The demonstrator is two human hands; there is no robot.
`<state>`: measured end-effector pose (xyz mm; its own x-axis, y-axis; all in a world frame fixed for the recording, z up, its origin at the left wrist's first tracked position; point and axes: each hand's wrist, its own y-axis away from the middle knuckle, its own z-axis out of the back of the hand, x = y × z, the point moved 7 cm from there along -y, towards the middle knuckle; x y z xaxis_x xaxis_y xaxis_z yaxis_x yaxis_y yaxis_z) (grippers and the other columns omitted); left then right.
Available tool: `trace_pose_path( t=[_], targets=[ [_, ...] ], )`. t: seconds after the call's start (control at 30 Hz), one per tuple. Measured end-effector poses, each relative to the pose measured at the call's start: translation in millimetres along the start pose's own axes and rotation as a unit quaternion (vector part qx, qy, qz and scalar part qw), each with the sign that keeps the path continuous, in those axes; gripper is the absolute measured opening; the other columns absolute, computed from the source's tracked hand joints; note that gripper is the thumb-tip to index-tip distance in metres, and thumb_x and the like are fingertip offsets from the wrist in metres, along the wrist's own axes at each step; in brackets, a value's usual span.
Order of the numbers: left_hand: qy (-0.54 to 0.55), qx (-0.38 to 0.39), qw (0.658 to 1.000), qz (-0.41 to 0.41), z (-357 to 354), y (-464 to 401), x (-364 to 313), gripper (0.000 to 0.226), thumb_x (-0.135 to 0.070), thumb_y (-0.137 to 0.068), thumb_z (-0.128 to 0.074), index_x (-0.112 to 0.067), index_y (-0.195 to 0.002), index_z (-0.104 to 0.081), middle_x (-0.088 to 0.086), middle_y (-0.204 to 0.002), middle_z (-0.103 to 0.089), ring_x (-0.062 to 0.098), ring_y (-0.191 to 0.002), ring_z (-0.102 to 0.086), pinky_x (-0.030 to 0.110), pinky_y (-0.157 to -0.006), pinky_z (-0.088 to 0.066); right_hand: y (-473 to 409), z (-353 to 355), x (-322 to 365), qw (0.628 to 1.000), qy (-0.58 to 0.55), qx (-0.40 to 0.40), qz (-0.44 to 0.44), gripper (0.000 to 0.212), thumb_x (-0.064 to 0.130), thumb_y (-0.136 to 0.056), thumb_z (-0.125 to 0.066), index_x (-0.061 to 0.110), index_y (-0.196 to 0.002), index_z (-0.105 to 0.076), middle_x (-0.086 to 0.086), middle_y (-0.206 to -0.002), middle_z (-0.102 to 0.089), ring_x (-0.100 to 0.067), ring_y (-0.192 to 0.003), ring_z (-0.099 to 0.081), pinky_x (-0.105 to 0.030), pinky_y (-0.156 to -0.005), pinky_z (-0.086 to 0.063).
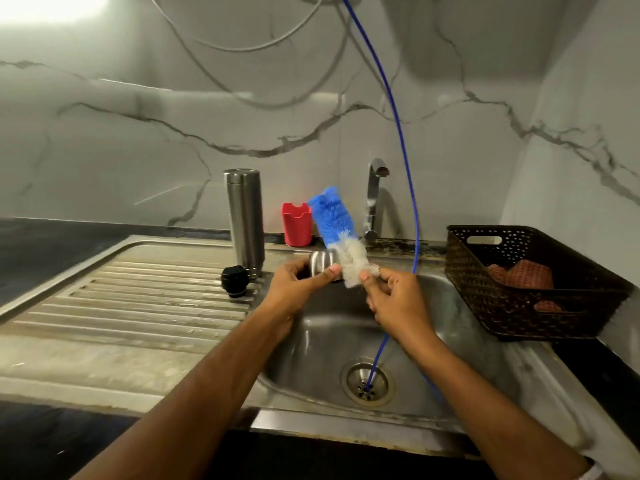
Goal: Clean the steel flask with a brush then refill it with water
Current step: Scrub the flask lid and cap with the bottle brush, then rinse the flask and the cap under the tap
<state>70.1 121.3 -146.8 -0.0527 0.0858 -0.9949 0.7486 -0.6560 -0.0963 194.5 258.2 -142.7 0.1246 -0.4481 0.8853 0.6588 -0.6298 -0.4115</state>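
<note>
The tall steel flask [244, 216] stands upright and uncapped at the back of the drainboard, with its black stopper [234, 281] lying beside its base. Over the sink basin my left hand [298, 289] grips a small ribbed steel cup lid [320, 266]. My right hand [394, 303] pinches the bottle brush [337, 225] near the lower end of its bristles. The brush has blue bristles on top and white ones below, and it tilts up and to the left. Its white bristles touch the steel lid. The brush handle is hidden behind my right hand.
A red holder [296, 225] stands by the wall behind the sink [485, 393], next to the tap [375, 199]. A blue hose [403, 150] hangs down into the drain [367, 382]. A dark woven basket [519, 306] holding a reddish cloth [519, 277] sits at the right.
</note>
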Motion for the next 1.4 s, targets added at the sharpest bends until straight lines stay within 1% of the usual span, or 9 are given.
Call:
trace_pose_path(
  t=[0.1, 0.2, 0.37, 0.5, 0.63, 0.7, 0.83, 1.07, 1.4],
  targets=[
    [-0.122, -0.061, 0.991, -0.006, 43, 31, 0, 0.034, -0.032, -0.08, -0.085, -0.022, -0.11, -0.075, -0.004, -0.094, -0.079, 0.012, -0.09, -0.075, 0.025, -0.079, -0.059, 2, -8, 7, 0.994, 0.099, 0.03, 0.035, 0.028, 0.028, -0.097, -0.067, 0.025, -0.125, -0.071, 0.012, -0.073, -0.071, 0.001, -0.06, -0.061, -0.028, -0.061, -0.052],
    [-0.281, -0.16, 0.946, -0.022, 101, 58, -2, 0.04, -0.043, -0.073, -0.089, -0.027, -0.106, -0.075, -0.007, -0.089, -0.075, 0.011, -0.082, -0.07, 0.03, -0.071, -0.056, 5, -10, 14, 0.988, 0.149, 0.038, 0.029, 0.04, 0.026, -0.099, -0.065, 0.034, -0.138, -0.06, 0.013, -0.074, -0.069, 0.0, -0.066, -0.063, -0.024, -0.063, -0.048],
    [-0.406, -0.223, 0.885, 0.039, 153, 76, -1, 0.056, -0.056, -0.067, -0.088, -0.03, -0.114, -0.071, -0.015, -0.103, -0.068, 0.017, -0.101, -0.065, 0.048, -0.101, -0.044, 5, -8, 22, 0.97, 0.241, 0.045, -0.002, 0.057, 0.023, -0.095, -0.068, 0.036, -0.147, -0.049, 0.013, -0.088, -0.075, -0.009, -0.092, -0.07, -0.04, -0.084, -0.058],
    [-0.417, -0.212, 0.881, 0.072, 164, 72, 11, 0.066, -0.057, -0.068, -0.087, -0.028, -0.124, -0.067, -0.009, -0.114, -0.069, 0.022, -0.116, -0.061, 0.045, -0.101, -0.038, -11, -2, 52, 0.945, 0.325, 0.015, 0.019, 0.029, 0.028, -0.092, -0.069, 0.028, -0.121, -0.067, 0.012, -0.088, -0.076, -0.015, -0.093, -0.07, -0.037, -0.079, -0.056],
    [-0.49, -0.191, 0.842, 0.12, 165, 71, 14, 0.115, -0.065, -0.062, -0.086, -0.026, -0.156, -0.032, 0.009, -0.154, -0.04, 0.031, -0.142, -0.034, 0.053, -0.11, -0.031, -46, 5, 99, 0.908, 0.417, -0.005, 0.052, 0.023, 0.024, -0.093, -0.061, 0.023, -0.114, -0.072, -0.005, -0.106, -0.075, -0.029, -0.094, -0.068, -0.039, -0.08, -0.055],
    [-0.487, -0.205, 0.846, 0.079, 157, 62, -4, 0.128, -0.068, -0.063, -0.084, -0.025, -0.162, -0.015, 0.01, -0.158, -0.028, 0.033, -0.145, -0.025, 0.055, -0.113, -0.028, -71, -1, 129, 0.88, 0.468, -0.001, 0.082, 0.025, 0.025, -0.094, -0.062, 0.023, -0.116, -0.072, -0.006, -0.109, -0.072, -0.028, -0.093, -0.067, -0.035, -0.076, -0.052],
    [-0.373, -0.255, 0.89, -0.063, 144, 10, -59, 0.113, -0.06, -0.071, -0.084, -0.025, -0.16, -0.024, 0.007, -0.152, -0.036, 0.029, -0.143, -0.029, 0.057, -0.113, -0.027, -129, -34, 182, 0.796, 0.574, -0.011, 0.192, 0.023, 0.03, -0.09, -0.072, 0.023, -0.113, -0.071, -0.006, -0.103, -0.071, -0.026, -0.09, -0.064, -0.035, -0.074, -0.039],
    [-0.317, -0.285, 0.899, -0.102, 147, -87, -109, 0.124, -0.042, -0.068, -0.092, -0.018, -0.163, -0.015, 0.016, -0.153, -0.038, 0.034, -0.142, -0.036, 0.05, -0.117, -0.036, -220, -101, 217, 0.622, 0.725, 0.019, 0.295, 0.014, 0.019, -0.095, -0.065, 0.02, -0.108, -0.071, -0.005, -0.103, -0.072, -0.029, -0.102, -0.061, -0.039, -0.096, -0.034],
    [-0.323, -0.266, 0.897, -0.142, 147, -101, -101, 0.105, -0.034, -0.065, -0.095, -0.029, -0.15, -0.034, 0.006, -0.14, -0.055, 0.028, -0.123, -0.056, 0.046, -0.102, -0.051, -259, -159, 162, 0.569, 0.759, 0.089, 0.304, 0.022, 0.031, -0.09, -0.074, 0.022, -0.109, -0.07, -0.004, -0.105, -0.072, -0.026, -0.104, -0.065, -0.048, -0.116, -0.023]
  ],
)
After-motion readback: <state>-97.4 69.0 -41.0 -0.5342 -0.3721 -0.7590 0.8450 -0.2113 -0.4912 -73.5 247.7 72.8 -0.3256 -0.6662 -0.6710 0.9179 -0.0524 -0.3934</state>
